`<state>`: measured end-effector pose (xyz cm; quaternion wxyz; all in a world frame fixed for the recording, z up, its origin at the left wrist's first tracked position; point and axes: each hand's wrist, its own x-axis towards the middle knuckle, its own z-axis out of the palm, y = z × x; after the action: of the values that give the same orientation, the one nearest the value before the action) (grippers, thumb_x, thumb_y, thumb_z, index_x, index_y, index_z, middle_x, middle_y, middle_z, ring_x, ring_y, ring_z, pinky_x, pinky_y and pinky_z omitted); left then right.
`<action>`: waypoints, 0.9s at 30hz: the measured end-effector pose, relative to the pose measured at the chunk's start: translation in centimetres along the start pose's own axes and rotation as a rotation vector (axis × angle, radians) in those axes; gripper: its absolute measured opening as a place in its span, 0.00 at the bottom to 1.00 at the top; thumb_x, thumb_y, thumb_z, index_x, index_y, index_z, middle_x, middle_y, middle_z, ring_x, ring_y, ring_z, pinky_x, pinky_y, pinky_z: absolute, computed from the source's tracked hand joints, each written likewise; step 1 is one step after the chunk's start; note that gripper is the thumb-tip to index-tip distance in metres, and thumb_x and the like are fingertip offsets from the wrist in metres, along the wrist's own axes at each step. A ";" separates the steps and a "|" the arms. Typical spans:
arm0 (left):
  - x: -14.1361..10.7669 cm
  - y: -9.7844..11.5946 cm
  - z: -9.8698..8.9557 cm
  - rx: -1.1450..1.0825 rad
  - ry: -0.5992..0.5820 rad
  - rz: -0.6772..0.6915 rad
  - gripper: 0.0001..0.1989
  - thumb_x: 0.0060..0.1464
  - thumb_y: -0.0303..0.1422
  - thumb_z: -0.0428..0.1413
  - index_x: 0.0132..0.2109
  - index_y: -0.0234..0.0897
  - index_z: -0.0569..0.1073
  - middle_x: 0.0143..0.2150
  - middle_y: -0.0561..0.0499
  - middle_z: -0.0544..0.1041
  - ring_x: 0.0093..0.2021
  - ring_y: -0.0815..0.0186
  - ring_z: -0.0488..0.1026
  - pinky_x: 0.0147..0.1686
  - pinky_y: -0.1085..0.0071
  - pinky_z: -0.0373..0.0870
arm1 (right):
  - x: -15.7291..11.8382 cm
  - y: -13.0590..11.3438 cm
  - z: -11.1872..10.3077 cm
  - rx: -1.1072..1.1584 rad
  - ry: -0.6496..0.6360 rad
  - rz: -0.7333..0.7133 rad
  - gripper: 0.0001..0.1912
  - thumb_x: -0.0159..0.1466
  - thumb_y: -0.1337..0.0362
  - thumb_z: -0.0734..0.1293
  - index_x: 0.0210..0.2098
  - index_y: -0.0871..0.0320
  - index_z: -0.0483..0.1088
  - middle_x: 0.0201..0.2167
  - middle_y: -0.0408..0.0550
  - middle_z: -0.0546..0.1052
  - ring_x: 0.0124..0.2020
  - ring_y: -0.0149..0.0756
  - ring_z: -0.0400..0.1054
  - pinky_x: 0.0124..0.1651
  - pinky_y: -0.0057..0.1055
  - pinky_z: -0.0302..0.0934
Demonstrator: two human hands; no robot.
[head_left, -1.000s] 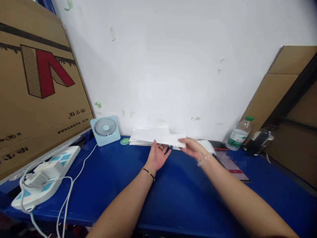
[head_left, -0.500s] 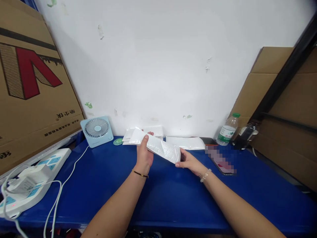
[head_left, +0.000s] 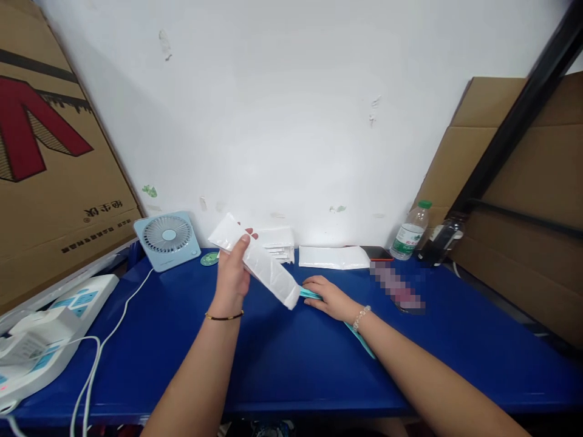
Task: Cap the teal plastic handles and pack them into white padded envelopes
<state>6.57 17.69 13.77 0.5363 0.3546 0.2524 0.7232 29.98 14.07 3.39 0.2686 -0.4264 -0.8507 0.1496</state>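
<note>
White envelope [head_left: 273, 274] tilted, pinched in left hand [head_left: 232, 270], thumb on top; right hand [head_left: 332, 298], fingers nearly closed, holds turquoise strip [head_left: 310, 293] at envelope's lower end.

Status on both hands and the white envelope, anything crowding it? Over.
Left hand gripping white envelope, tilted. Right hand on teal strip at envelope's lower end. Stacked white envelopes behind; nothing seen blocking either hand.

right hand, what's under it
Teal material shows left of the right hand and below the clear bracelet; whatever lies between is covered, so whether it's one piece can't be seen.
</note>
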 end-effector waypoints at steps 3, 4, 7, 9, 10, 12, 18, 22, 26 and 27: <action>0.5 2.5 -0.9 0.083 -0.041 0.082 0.28 0.41 0.38 0.64 0.51 0.39 0.69 0.44 0.47 0.77 0.43 0.61 0.75 0.44 0.64 0.71 | 0.1 0.0 -0.5 -0.068 -0.052 -0.032 0.19 0.65 0.56 0.60 0.54 0.52 0.66 0.54 0.52 0.67 0.55 0.42 0.60 0.58 0.40 0.57; 0.6 3.3 -1.2 0.116 -0.059 0.121 0.29 0.41 0.38 0.63 0.52 0.39 0.68 0.45 0.47 0.76 0.44 0.60 0.75 0.43 0.65 0.71 | 0.1 0.0 -0.6 -0.087 -0.066 -0.039 0.20 0.65 0.55 0.60 0.55 0.52 0.65 0.55 0.52 0.66 0.56 0.42 0.59 0.59 0.41 0.56; 0.5 5.4 -1.9 0.216 -0.124 0.215 0.30 0.42 0.39 0.62 0.54 0.40 0.67 0.48 0.46 0.75 0.46 0.58 0.74 0.40 0.66 0.73 | 0.2 0.2 -0.8 -0.134 -0.091 -0.056 0.21 0.66 0.53 0.59 0.56 0.52 0.64 0.56 0.52 0.66 0.58 0.43 0.58 0.59 0.41 0.55; 0.1 6.6 -2.1 0.275 -0.176 0.260 0.30 0.43 0.40 0.61 0.55 0.41 0.66 0.49 0.45 0.73 0.47 0.56 0.73 0.38 0.66 0.74 | 0.3 0.2 -0.8 -0.156 -0.101 -0.063 0.22 0.66 0.53 0.58 0.57 0.52 0.64 0.57 0.52 0.66 0.58 0.43 0.58 0.60 0.42 0.55; -0.2 7.2 -2.2 0.305 -0.197 0.284 0.30 0.43 0.40 0.61 0.55 0.42 0.66 0.50 0.46 0.73 0.48 0.55 0.72 0.38 0.66 0.74 | 0.3 0.3 -0.8 -0.163 -0.103 -0.065 0.22 0.66 0.53 0.58 0.57 0.51 0.64 0.57 0.52 0.65 0.58 0.43 0.57 0.60 0.42 0.55; -0.9 8.3 -2.1 0.385 -0.226 0.328 0.30 0.44 0.41 0.60 0.56 0.44 0.65 0.50 0.46 0.72 0.50 0.54 0.71 0.38 0.64 0.74 | 0.3 0.3 -0.8 -0.173 -0.108 -0.065 0.22 0.66 0.53 0.57 0.58 0.51 0.63 0.57 0.52 0.65 0.58 0.44 0.57 0.60 0.43 0.55; -1.2 9.5 -2.6 0.968 -0.294 0.435 0.38 0.43 0.43 0.61 0.61 0.43 0.58 0.52 0.47 0.72 0.50 0.54 0.70 0.46 0.60 0.70 | 0.3 0.0 -1.1 -0.123 -0.150 -0.034 0.26 0.65 0.49 0.58 0.59 0.51 0.62 0.59 0.51 0.63 0.60 0.45 0.56 0.60 0.43 0.54; 1.5 6.6 -4.7 1.622 -0.557 0.203 0.41 0.38 0.44 0.62 0.61 0.42 0.59 0.51 0.46 0.73 0.49 0.52 0.71 0.48 0.60 0.67 | -0.2 0.1 -3.2 -0.022 -0.070 0.084 0.28 0.63 0.48 0.59 0.59 0.52 0.60 0.59 0.52 0.64 0.59 0.44 0.57 0.60 0.41 0.54; 2.7 2.3 -6.3 2.026 -0.677 -0.099 0.61 0.24 0.46 0.66 0.66 0.39 0.49 0.63 0.36 0.59 0.63 0.40 0.53 0.56 0.49 0.56 | -2.2 0.4 -6.9 -0.024 -0.011 0.327 0.22 0.61 0.47 0.61 0.43 0.58 0.71 0.39 0.50 0.75 0.38 0.38 0.69 0.41 0.33 0.63; 2.5 1.2 -6.2 2.025 -0.728 -0.075 0.63 0.25 0.49 0.65 0.67 0.37 0.45 0.66 0.35 0.53 0.66 0.41 0.45 0.58 0.49 0.51 | -2.9 0.5 -7.8 -0.021 -0.085 0.391 0.22 0.58 0.46 0.64 0.39 0.59 0.72 0.33 0.48 0.76 0.33 0.37 0.69 0.34 0.30 0.62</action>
<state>0.56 19.78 11.46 0.0582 0.8197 0.5697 0.0123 36.26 12.18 8.51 0.1937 -0.5795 -0.7638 0.2078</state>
